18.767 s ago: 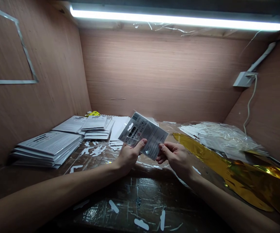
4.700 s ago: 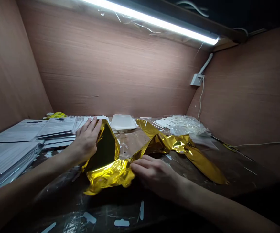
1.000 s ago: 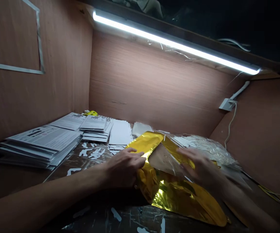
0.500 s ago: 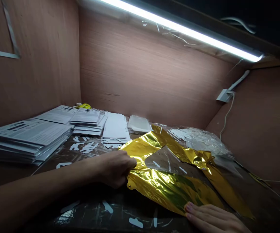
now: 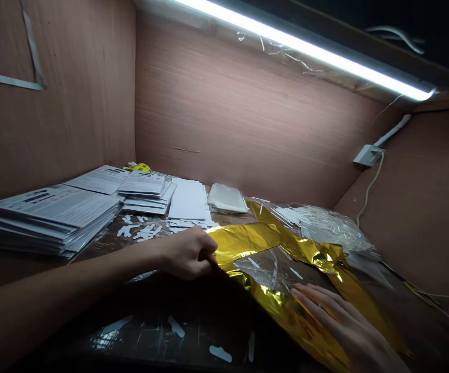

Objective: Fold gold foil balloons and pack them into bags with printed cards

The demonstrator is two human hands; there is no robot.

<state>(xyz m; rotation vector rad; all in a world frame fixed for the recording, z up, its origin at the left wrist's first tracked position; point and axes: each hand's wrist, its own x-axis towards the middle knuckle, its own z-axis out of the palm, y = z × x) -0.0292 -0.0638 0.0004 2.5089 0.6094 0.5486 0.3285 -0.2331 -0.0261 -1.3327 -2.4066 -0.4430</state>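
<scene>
A shiny gold foil sheet (image 5: 255,235) lies in long bands over the dark table, with an opening between them. My left hand (image 5: 189,252) is closed on the foil's left end and holds that edge up off the table. My right hand (image 5: 341,316) rests on the lower band at the right, its fingers stretched out and lying flat. Through the opening, clear plastic and small white pieces (image 5: 296,273) show.
Stacks of printed packets (image 5: 53,207) stand at the left. White cards (image 5: 188,199) and a clear-bag stack (image 5: 227,198) lie at the back. Clear plastic with white sticks (image 5: 331,228) is at the right. White cutouts (image 5: 220,354) lie in front. A socket box (image 5: 367,155) is on the wall.
My left hand has risen slightly, lifting the foil's near edge. My right hand has moved up and onto the lower band. The camera view has shifted a little.
</scene>
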